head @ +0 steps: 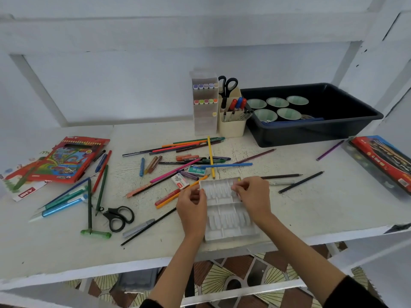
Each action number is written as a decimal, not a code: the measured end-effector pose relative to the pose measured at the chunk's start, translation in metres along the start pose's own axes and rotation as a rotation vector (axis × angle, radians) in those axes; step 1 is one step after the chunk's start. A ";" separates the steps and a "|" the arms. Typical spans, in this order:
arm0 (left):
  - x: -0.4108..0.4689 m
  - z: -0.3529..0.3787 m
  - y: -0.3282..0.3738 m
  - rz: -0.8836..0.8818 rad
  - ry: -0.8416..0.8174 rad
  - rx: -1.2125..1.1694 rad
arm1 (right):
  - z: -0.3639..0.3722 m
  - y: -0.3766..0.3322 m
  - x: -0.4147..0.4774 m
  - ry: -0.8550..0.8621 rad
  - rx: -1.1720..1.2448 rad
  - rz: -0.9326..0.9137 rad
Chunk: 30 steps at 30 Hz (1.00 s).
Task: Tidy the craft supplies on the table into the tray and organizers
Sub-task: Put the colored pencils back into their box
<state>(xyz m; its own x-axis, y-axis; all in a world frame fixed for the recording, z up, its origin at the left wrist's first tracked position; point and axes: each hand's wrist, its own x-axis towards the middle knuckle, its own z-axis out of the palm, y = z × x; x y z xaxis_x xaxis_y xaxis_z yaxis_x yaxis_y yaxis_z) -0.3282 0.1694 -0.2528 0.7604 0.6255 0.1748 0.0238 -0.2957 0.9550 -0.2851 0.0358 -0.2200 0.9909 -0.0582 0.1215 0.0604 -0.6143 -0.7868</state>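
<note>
Holding a clear insert [224, 211] at the front edge of the table [311, 210], one hand on each side. Pinching its left rim with the left hand [192, 203], fingers curled onto the plastic. Pinching its far right corner with the right hand [253, 194], thumb and fingertips closed on the rim.

Facing a scatter of loose pencils [210, 156] and pens across the middle and left of the table, too crossed for a sure count. Sitting just beyond the insert, two staple boxes [196, 170]. Flanking the scatter, two pencil boxes [69, 161], one red at the left, one at the far right edge.

Counting two scissors [117, 216]: one pair lying left of the hands, a second standing handles-up in the cream organizer [232, 127] at the back. Sharing that organizer, three markers capped red, blue, red. Standing just left of it, a clear organizer [204, 121] showing two rows of markers [205, 86] and a single one below.

Resting at the back right, just beside the cream organizer, one dark tray [311, 132] carrying five bowls [277, 101].
</note>
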 end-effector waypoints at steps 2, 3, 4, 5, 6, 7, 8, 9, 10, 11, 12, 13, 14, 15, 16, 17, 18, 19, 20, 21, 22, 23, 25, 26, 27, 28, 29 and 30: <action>0.000 0.000 -0.001 -0.004 0.006 -0.002 | 0.005 0.000 -0.008 0.019 -0.113 -0.088; 0.000 0.000 -0.001 -0.010 0.012 -0.004 | 0.005 0.001 -0.011 -0.018 -0.171 -0.122; 0.000 0.000 -0.001 -0.015 0.017 -0.003 | 0.005 0.002 -0.012 -0.069 -0.223 -0.147; 0.000 0.000 0.000 -0.018 0.020 -0.001 | 0.004 0.003 -0.011 -0.127 -0.264 -0.162; 0.000 0.000 -0.001 -0.017 0.020 0.001 | 0.000 0.004 -0.009 -0.174 -0.287 -0.170; 0.000 0.000 -0.001 -0.015 0.020 0.000 | -0.003 0.004 -0.006 -0.209 -0.287 -0.166; 0.000 0.000 -0.001 -0.012 0.020 -0.004 | -0.005 0.008 -0.002 -0.228 -0.284 -0.167; 0.000 0.000 -0.001 -0.011 0.018 -0.006 | -0.005 0.010 0.000 -0.232 -0.274 -0.157; 0.000 0.000 -0.001 -0.008 0.016 -0.005 | -0.005 0.011 0.000 -0.225 -0.271 -0.153; 0.000 0.000 -0.001 -0.004 0.012 -0.004 | -0.004 0.012 -0.002 -0.205 -0.255 -0.136; 0.000 0.000 -0.002 0.001 0.009 -0.002 | -0.003 0.013 -0.005 -0.193 -0.250 -0.135; 0.000 0.000 -0.002 0.005 0.008 0.000 | 0.000 0.014 -0.007 -0.176 -0.253 -0.141; 0.000 0.000 -0.002 0.007 0.008 0.002 | 0.004 0.014 -0.010 -0.162 -0.315 -0.195; 0.000 0.000 -0.002 0.006 0.010 0.003 | 0.007 0.012 -0.015 -0.177 -0.418 -0.242; 0.000 0.000 -0.002 0.004 0.013 0.003 | 0.008 0.011 -0.018 -0.162 -0.471 -0.270; 0.000 0.000 -0.002 0.005 0.016 0.005 | 0.007 0.011 -0.020 -0.139 -0.485 -0.302; 0.000 0.000 -0.002 0.009 0.015 0.007 | 0.006 0.011 -0.019 -0.144 -0.475 -0.315; 0.000 0.000 -0.003 0.013 0.011 0.007 | 0.005 0.012 -0.017 -0.148 -0.459 -0.321; 0.000 0.000 -0.003 0.015 0.008 0.001 | 0.001 0.011 -0.013 -0.161 -0.417 -0.316; 0.000 -0.001 -0.003 0.018 0.004 -0.005 | -0.005 0.011 -0.009 -0.205 -0.359 -0.295; 0.000 0.000 -0.002 0.023 -0.001 -0.011 | -0.014 0.009 -0.004 -0.248 -0.293 -0.278; 0.000 -0.001 -0.002 0.026 0.002 -0.014 | -0.021 0.008 0.001 -0.279 -0.229 -0.259; 0.000 -0.002 -0.001 0.038 0.005 -0.027 | -0.039 0.009 0.012 -0.254 -0.197 -0.279; -0.001 -0.002 -0.001 0.044 0.007 -0.034 | -0.047 0.011 0.020 -0.217 -0.228 -0.295; -0.001 -0.002 -0.001 0.048 0.007 -0.039 | -0.055 0.015 0.027 -0.182 -0.279 -0.304; -0.001 -0.002 -0.001 0.053 0.003 -0.037 | -0.064 0.018 0.034 -0.162 -0.347 -0.290; -0.001 -0.002 -0.001 0.059 -0.005 -0.030 | -0.071 0.023 0.040 -0.156 -0.429 -0.262; -0.002 -0.002 -0.002 0.066 -0.015 -0.020 | -0.078 0.028 0.045 -0.164 -0.518 -0.233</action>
<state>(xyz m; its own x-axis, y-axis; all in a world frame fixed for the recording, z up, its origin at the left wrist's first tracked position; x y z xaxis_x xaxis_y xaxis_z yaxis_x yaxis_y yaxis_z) -0.3309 0.1705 -0.2543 0.7693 0.5943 0.2345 -0.0400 -0.3215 0.9461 -0.2481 -0.0451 -0.1894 0.9668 0.2214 0.1276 0.2526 -0.9031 -0.3472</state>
